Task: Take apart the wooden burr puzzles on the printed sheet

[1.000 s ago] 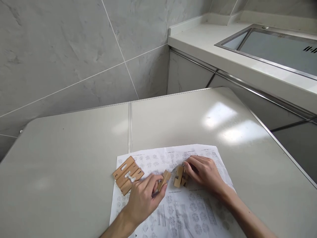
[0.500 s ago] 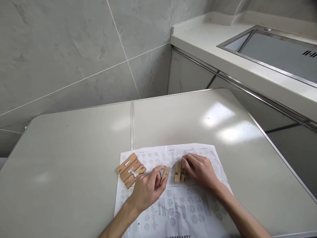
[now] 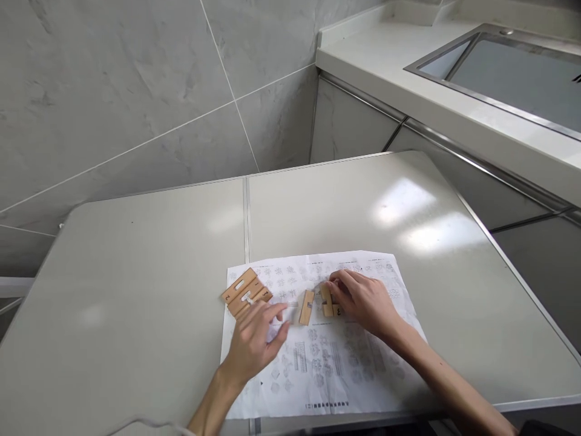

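Observation:
My left hand (image 3: pixel 255 339) is open, thumb and fingers apart, with nothing between them. Just right of its fingertips a notched wooden puzzle piece (image 3: pixel 306 307) lies on the printed paper sheet (image 3: pixel 327 387). Two wooden puzzle pieces (image 3: pixel 327 309) sit side by side a little farther right, one marked 3. My right hand (image 3: pixel 365 301) has its fingers closed on these, partly hiding them. Behind the left hand, several flat wooden pieces with cut-outs (image 3: pixel 239 284), numbered 1, 2 and 3, rest side by side at the sheet's left edge.
The sheet, printed with small diagrams, lies at the near side of a pale folding table (image 3: pixel 158 272) with a centre seam. A tiled wall (image 3: pixel 136 79) stands behind. To the right is a white counter (image 3: pixel 363 48) with an inset sink (image 3: pixel 521 72). A cable (image 3: pixel 149 422) shows at the bottom.
My left hand has let go of the notched wooden piece and drawn back left, leaving it on the sheet. The right hand stays at its pieces. The view has shifted slightly.

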Demonstrator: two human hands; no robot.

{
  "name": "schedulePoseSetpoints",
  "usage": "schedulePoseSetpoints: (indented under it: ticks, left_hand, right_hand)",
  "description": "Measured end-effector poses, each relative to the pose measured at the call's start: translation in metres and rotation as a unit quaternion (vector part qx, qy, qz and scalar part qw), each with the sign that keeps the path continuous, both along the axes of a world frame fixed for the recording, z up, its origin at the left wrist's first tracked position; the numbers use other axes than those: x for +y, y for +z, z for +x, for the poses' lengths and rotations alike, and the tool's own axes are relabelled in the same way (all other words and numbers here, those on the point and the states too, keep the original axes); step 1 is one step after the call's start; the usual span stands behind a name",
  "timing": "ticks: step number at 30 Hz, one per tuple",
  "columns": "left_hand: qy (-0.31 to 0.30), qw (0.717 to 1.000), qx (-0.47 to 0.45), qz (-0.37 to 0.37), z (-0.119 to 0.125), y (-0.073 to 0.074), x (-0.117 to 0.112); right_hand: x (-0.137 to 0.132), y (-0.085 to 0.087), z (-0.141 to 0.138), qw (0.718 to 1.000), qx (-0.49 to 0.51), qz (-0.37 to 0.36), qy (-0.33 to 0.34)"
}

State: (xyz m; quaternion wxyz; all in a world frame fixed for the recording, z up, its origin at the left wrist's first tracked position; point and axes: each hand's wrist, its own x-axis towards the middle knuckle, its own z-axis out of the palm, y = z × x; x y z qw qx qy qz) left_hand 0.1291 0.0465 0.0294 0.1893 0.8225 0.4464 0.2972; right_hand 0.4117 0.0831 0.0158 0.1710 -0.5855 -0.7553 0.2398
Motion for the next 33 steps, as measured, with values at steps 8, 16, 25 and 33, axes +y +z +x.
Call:
schedulePoseSetpoints:
  ticks: [8,16,25,33]
  left_hand:
    - [0.262,0.956,0.066,0.114,-0.072,0.005,0.006]
    - [0.299,0.948,0.107,0.016,-0.122,-0.004,-0.014]
    - [0.358,0.924,0.128,-0.041,-0.133,-0.015,-0.044]
    - [0.392,0.908,0.143,-0.042,-0.126,-0.021,-0.031]
  right_hand:
    - [-0.008,0.014,0.004,0.994,-0.028,-0.104,0.027]
    - [-0.009,0.037,-0.016,0.971,-0.061,-0.215,0.082]
    - [-0.009,0.048,-0.056,0.954,0.013,-0.26,0.148]
    - [-0.011,0.037,-0.079,0.94,0.131,-0.234,0.211]
